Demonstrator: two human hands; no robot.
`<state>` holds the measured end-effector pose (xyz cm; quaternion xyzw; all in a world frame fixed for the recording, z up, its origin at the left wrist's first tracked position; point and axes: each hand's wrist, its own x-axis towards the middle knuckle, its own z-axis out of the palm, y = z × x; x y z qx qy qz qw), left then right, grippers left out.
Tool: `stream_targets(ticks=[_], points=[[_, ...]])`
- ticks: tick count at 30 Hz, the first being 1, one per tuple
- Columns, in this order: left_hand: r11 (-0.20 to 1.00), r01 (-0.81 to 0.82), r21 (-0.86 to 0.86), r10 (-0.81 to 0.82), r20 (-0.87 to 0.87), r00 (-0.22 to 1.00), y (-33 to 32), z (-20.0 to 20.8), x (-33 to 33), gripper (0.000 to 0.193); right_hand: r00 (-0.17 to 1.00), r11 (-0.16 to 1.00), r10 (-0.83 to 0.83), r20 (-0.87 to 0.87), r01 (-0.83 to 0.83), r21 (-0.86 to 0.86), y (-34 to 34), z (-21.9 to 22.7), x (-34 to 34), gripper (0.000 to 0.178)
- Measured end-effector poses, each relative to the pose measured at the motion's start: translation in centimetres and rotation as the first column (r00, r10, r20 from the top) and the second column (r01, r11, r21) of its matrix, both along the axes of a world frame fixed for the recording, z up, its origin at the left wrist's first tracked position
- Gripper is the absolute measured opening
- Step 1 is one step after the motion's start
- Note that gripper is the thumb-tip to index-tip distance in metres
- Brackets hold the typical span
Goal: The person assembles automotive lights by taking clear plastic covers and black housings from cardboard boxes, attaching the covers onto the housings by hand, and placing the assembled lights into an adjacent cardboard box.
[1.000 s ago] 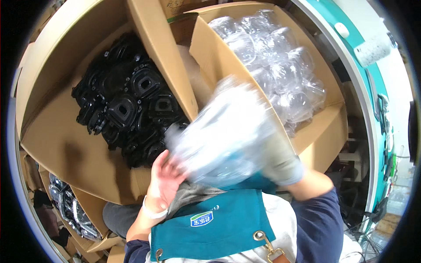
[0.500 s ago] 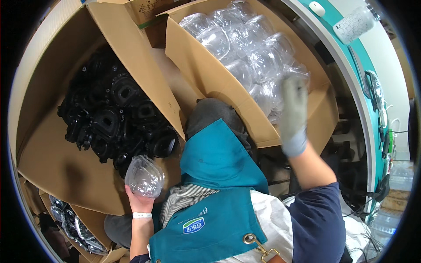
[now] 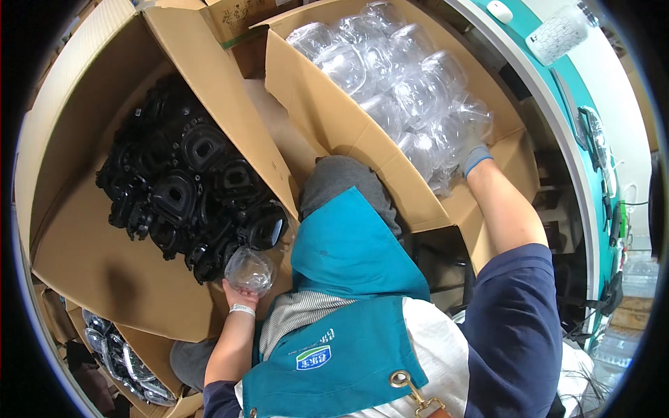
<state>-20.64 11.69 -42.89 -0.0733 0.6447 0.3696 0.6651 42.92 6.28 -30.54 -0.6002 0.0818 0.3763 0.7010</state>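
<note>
My bare left hand grips a rounded clear plastic shell, which looks wrapped in thin film. It is held just below the near end of a heap of black plastic housings in the left carton. My right hand, in a grey glove, reaches into the right carton at the near right side of a pile of clear plastic shells. Those shells hide its fingers, so I cannot make out whether it holds one.
The left carton and right carton flank my knee, flaps up. A smaller carton with wrapped dark parts stands at lower left. To the right curves a teal-topped table with a bottle and a mouse.
My right hand has gone from above the clear shells down in among them. My left hand has shifted slightly right with its shell.
</note>
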Motion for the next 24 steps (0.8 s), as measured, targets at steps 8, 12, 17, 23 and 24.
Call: stream_targets(ticks=[8, 12, 17, 23, 24], points=[[0.993, 0.088, 0.079, -0.088, -0.004, 0.996, 1.0, -1.5, 0.2, 0.063, 0.997, 0.992, 0.027, -0.072, -0.018, 0.122, -0.7, 1.3, 0.7, 0.048], [0.995, 0.064, 0.079, -0.065, 0.021, 0.998, 0.5, -1.4, -0.7, 0.059, 0.994, 0.994, 0.017, -0.104, -0.006, 0.105, -0.5, 2.5, 0.4, 0.052], [0.997, 0.080, 0.015, -0.077, -0.144, 0.986, 0.7, -0.1, 0.0, 0.058, 0.991, 0.983, 0.115, -0.061, -0.105, 0.151, -1.4, 0.8, 1.7, 0.054], [0.995, 0.083, -0.054, -0.094, -0.267, 0.959, 0.6, -0.8, -0.9, 0.053, 0.984, 0.967, 0.146, -0.099, -0.121, 0.226, -0.7, 2.8, -0.5, 0.051], [0.995, 0.080, -0.056, -0.092, -0.269, 0.959, 0.6, -0.6, -0.9, 0.053, 0.983, 0.971, 0.124, -0.138, -0.092, 0.223, -0.7, 3.8, -1.1, 0.050]])
